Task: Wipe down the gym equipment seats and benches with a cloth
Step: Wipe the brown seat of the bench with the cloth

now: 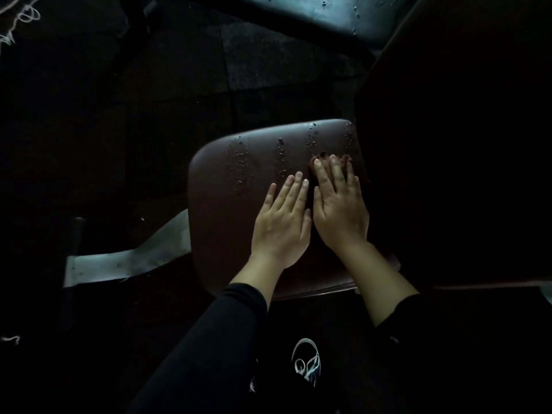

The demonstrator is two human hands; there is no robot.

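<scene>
Both hands flat mid-wipe on seat [239,210], left hand [282,222] bare, right hand [339,204] pressing dark cloth [319,158] w/ straight fingers; next prob push thru droplets [240,162].

So counting what's in front of me: two hands, my left [280,222] and my right [340,210], both lying flat on one dark reddish seat pad [227,210]. That pad has four streaks of droplets running down it, as far as I can make out in this light. There's one cloth [330,159], mostly hidden under my right fingers, just a bit poking out. One more pad [328,13] up top, the bluish one, also spotted with drops. One pale metal bracket [125,261] sticking out on the left. Two black sleeves.
</scene>
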